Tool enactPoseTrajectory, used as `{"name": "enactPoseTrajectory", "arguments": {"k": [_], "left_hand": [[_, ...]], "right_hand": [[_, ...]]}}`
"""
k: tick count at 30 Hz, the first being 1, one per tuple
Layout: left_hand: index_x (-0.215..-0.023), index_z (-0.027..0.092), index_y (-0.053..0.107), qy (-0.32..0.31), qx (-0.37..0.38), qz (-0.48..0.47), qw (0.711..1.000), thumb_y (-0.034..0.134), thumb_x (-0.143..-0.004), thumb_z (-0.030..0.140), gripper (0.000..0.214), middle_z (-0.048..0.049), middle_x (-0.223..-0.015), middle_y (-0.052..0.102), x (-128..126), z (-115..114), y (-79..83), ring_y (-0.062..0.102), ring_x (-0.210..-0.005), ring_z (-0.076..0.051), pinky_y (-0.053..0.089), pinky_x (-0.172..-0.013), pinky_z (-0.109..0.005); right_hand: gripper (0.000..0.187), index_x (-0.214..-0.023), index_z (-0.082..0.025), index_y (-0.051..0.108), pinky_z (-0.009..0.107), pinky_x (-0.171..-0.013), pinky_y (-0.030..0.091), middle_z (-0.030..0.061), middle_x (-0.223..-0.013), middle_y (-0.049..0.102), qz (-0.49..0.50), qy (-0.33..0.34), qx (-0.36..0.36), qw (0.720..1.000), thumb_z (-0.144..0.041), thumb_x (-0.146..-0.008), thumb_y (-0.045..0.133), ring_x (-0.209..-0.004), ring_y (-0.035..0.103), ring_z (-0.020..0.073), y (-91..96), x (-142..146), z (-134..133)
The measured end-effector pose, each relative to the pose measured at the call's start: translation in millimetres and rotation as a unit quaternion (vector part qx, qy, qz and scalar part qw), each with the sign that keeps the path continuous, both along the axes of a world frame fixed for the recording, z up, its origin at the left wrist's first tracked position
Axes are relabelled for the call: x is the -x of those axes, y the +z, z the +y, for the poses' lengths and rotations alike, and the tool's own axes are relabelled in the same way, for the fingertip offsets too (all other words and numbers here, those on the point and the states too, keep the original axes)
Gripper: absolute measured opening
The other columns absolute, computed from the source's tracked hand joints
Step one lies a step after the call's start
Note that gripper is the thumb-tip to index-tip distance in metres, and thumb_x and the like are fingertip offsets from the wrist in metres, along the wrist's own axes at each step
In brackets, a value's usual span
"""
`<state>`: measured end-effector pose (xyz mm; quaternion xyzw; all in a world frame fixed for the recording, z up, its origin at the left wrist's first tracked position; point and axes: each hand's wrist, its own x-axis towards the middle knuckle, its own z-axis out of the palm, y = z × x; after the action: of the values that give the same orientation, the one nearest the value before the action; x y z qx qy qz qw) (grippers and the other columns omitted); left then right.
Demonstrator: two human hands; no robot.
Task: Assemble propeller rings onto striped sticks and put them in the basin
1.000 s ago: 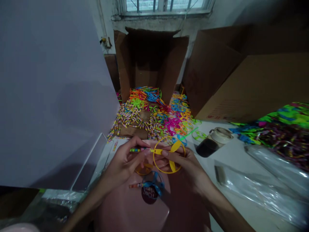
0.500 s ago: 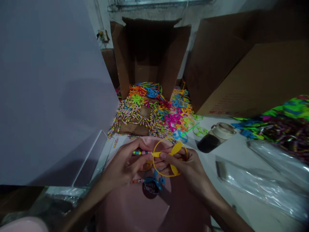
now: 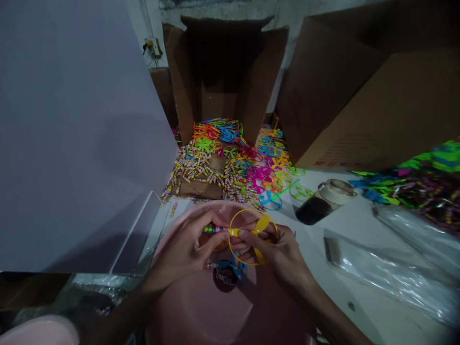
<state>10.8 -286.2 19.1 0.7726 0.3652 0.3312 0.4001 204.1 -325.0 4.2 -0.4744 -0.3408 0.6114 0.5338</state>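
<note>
While both hands work above a pink plastic basin [image 3: 201, 306], the left hand [image 3: 183, 251] curls closed around a striped stick [image 3: 214, 229], its tip meeting a yellow ring propeller [image 3: 253, 237] that the right hand [image 3: 275, 251] pinches firmly. A blue propeller toy [image 3: 228, 270] lies in the basin just below. To the right sit a lidded jar of dark liquid [image 3: 323, 203] and clear plastic bags [image 3: 391, 273]; farther off, a heap of bright propeller parts and striped sticks [image 3: 230, 163] spreads before an open cardboard box [image 3: 223, 72].
</note>
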Motion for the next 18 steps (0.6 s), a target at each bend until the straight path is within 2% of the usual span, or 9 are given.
{"name": "enactPoseTrajectory", "arguments": {"k": [3,5,7,8,9,11,13,15,18], "left_hand": [[-0.096,0.020,0.065,-0.018,0.039,-0.037,0.998,0.064,-0.094,0.036,0.016,-0.0053,-0.102,0.071,2,3,7.7,0.068,-0.093,-0.018,0.054,-0.078,-0.027],[-0.093,0.020,0.070,-0.063,0.036,-0.029,0.997,0.068,-0.091,0.038,0.018,-0.0060,-0.101,0.073,10,12,17.8,0.069,-0.093,-0.020,0.055,-0.081,-0.029],[-0.092,0.021,0.074,-0.079,0.021,0.002,0.997,0.062,-0.093,0.043,0.026,-0.0063,-0.097,0.075,25,28,23.0,0.069,-0.092,-0.021,0.054,-0.084,-0.031],[-0.093,0.020,0.075,-0.051,0.011,0.021,0.998,0.051,-0.098,0.046,0.035,-0.0068,-0.096,0.076,33,40,21.0,0.069,-0.092,-0.021,0.053,-0.085,-0.031],[-0.091,0.020,0.074,0.016,-0.007,0.041,0.999,0.043,-0.100,0.049,0.043,-0.0069,-0.094,0.075,42,53,15.1,0.069,-0.091,-0.021,0.053,-0.083,-0.030],[-0.097,0.019,0.072,0.119,-0.026,0.147,0.982,0.036,-0.100,0.052,0.049,-0.0072,-0.097,0.075,58,79,-7.8,0.069,-0.089,-0.021,0.054,-0.077,-0.029],[-0.103,0.017,0.069,0.151,-0.027,0.199,0.968,0.036,-0.099,0.045,0.044,-0.0097,-0.097,0.074,68,99,-40.4,0.069,-0.090,-0.024,0.055,-0.077,-0.032],[-0.101,0.017,0.069,0.164,-0.033,0.255,0.952,0.047,-0.092,0.030,0.027,-0.0123,-0.099,0.073,74,110,-73.4,0.069,-0.093,-0.028,0.054,-0.082,-0.038],[-0.099,0.018,0.068,0.176,-0.069,0.340,0.921,0.049,-0.083,0.014,0.025,-0.0196,-0.110,0.068,79,109,-109.0,0.061,-0.112,-0.040,0.050,-0.085,-0.049]], "right_hand": [[0.033,-0.070,-0.020,0.078,0.029,-0.053,0.057,0.0045,-0.065,0.075,-0.004,0.047,0.007,0.999,-0.046,-0.057,0.094,-0.052,0.067,0.0180,5.8,-9,3],[0.033,-0.076,-0.023,0.081,0.030,-0.060,0.058,0.0045,-0.071,0.077,-0.043,0.107,-0.027,0.993,-0.052,-0.063,0.090,-0.060,0.070,0.0191,13.0,-23,7],[0.041,-0.087,-0.025,0.082,0.034,-0.072,0.059,0.0068,-0.085,0.080,-0.113,0.147,-0.075,0.980,-0.062,-0.072,0.080,-0.075,0.073,0.0229,15.6,-44,17],[0.047,-0.093,-0.025,0.083,0.038,-0.079,0.059,0.0085,-0.093,0.080,-0.156,0.141,-0.096,0.973,-0.068,-0.076,0.073,-0.084,0.074,0.0256,13.2,-56,26],[0.053,-0.096,-0.024,0.082,0.041,-0.084,0.058,0.0099,-0.099,0.079,-0.205,0.116,-0.112,0.965,-0.072,-0.081,0.064,-0.090,0.073,0.0278,7.9,-68,37],[0.054,-0.098,-0.024,0.081,0.045,-0.091,0.055,0.0111,-0.107,0.078,-0.321,0.015,-0.134,0.938,-0.069,-0.090,0.052,-0.101,0.071,0.0307,-10.8,-90,67],[0.050,-0.102,-0.023,0.080,0.049,-0.095,0.051,0.0128,-0.113,0.076,-0.416,-0.046,-0.151,0.896,-0.066,-0.087,0.057,-0.108,0.067,0.0342,-36.5,-104,103],[0.046,-0.102,-0.022,0.079,0.054,-0.105,0.043,0.0155,-0.118,0.073,-0.446,-0.054,-0.156,0.880,-0.060,-0.080,0.069,-0.115,0.063,0.0377,-62.9,-111,136],[0.036,-0.098,-0.024,0.080,0.050,-0.115,0.032,0.0128,-0.125,0.071,-0.469,-0.032,-0.172,0.866,-0.046,-0.071,0.083,-0.128,0.053,0.0365,-94.1,-108,173]]}}
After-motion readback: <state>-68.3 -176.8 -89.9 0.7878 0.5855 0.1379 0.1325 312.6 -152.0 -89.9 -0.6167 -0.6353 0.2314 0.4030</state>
